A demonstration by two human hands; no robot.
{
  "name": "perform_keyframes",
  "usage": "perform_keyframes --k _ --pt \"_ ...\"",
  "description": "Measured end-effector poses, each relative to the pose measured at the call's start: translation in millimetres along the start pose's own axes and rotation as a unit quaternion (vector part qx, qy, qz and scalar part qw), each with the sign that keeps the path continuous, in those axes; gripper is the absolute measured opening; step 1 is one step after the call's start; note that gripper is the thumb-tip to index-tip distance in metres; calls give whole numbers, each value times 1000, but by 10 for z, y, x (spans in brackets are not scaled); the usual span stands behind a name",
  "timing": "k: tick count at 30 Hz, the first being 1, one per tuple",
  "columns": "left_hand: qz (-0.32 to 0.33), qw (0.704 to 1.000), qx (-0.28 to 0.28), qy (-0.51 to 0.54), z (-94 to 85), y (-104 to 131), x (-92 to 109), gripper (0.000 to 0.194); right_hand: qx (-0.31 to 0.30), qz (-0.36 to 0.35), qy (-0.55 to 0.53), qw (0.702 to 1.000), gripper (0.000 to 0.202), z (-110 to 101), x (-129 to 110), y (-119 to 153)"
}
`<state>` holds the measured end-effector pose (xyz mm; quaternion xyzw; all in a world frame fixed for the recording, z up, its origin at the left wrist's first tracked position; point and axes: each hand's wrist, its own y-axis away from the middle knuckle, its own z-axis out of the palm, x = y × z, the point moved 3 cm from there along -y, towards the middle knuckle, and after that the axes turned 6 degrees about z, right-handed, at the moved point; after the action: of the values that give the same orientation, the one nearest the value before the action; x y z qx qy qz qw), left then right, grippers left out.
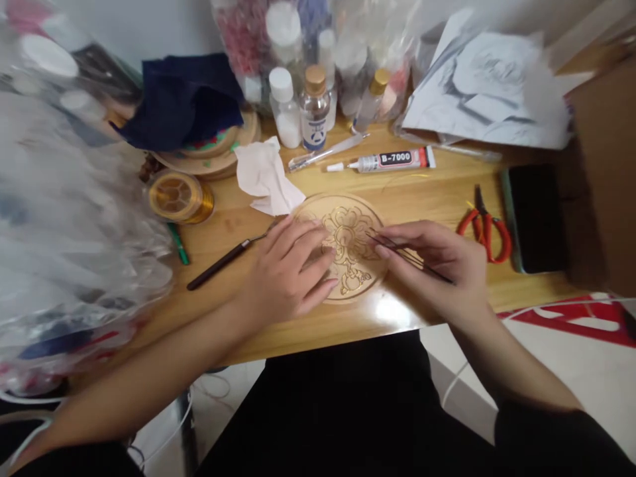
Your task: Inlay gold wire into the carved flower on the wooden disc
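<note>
A round wooden disc (350, 291) with a flower outlined in gold wire lies flat on the table in front of me. Fingers apart, my left hand (293, 268) rests over the disc's left side. Pinched in my right hand (437, 255) is a pair of dark tweezers (415, 260), its tips at the right edge of the flower. Whether anything sits between those tips is too small to make out. Left of my left hand lies a tool with a black handle (218, 265); its thin metal end runs behind my fingers.
Behind the disc lie a crumpled tissue (271, 175), a B-7000 glue tube (392, 160) and several bottles (315, 109). A gold wire spool (179, 197) stands left. Red-handled pliers (484, 228) and a phone (534, 218) lie right. Plastic bags (74, 218) crowd the left edge.
</note>
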<state>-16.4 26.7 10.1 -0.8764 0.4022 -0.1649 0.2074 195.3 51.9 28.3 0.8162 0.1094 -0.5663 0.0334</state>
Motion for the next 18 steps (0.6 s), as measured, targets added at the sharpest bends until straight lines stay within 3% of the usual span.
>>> perform_keyframes --k 6,18 --pt "-5 1000 -26 0 24 15 21 27 -33 -104 96 989 23 111 -63 -51" --pt "-36 997 -43 56 17 -22 3 27 -35 -111 138 984 22 223 5 6"
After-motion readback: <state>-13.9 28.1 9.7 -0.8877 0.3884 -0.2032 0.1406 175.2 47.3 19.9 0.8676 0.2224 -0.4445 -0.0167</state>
